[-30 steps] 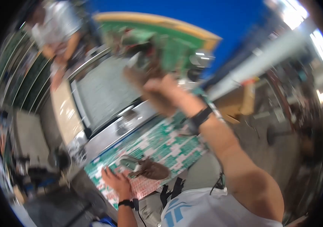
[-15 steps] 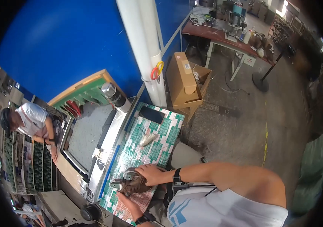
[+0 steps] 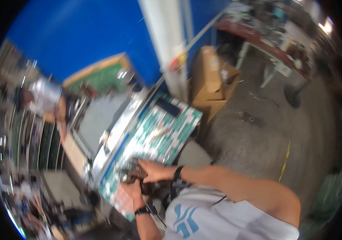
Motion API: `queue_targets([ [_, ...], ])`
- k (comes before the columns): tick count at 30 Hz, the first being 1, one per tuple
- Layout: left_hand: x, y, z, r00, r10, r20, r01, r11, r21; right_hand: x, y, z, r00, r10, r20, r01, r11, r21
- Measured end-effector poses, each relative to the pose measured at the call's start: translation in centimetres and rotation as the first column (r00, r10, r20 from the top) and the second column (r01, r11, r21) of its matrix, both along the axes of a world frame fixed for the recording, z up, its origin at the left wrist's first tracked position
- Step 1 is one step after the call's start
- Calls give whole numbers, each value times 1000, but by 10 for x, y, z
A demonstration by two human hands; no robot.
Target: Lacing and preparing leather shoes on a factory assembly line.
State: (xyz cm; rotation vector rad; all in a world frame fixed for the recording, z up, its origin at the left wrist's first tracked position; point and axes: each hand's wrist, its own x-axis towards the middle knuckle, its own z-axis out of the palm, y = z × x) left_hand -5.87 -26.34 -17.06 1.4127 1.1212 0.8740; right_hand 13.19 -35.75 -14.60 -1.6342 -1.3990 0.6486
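motion blur softens the left hand (image 3: 133, 193) and right hand (image 3: 154, 171); a light (image 3: 327, 26) flares at upper right; glare bleaches part of the table (image 3: 147, 146); the floor (image 3: 251, 144) is dimmer; fisheye distortion bends the edges.

Left hand (image 3: 132, 191) and right hand (image 3: 152, 170) are at brown shoes (image 3: 130, 175), blurred, on a green-and-white patterned worktop (image 3: 181, 127). Dark flat phone (image 3: 167, 107) lies near far edge; cardboard box (image 3: 208, 76) stands beyond.
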Motion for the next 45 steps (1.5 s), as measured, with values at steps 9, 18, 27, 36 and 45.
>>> queue_targets([
  [9,-42,-11,10,985,121,122,-86,962,-258,164,5,-36,650,-84,756,120,993,7],
  [18,-85,-18,-3,905,426,-3,-426,904,-29,174,6,-67,689,-72,721,93,996,10],
  [27,-62,-23,23,872,342,-350,-223,914,339,-9,29,34,977,150,154,-176,969,172],
  [36,-61,-64,9,939,249,-239,-208,960,185,-51,50,19,894,287,343,-348,929,129],
  [45,-65,-63,6,954,191,-232,-135,963,235,-67,79,31,856,363,368,-397,918,17],
])
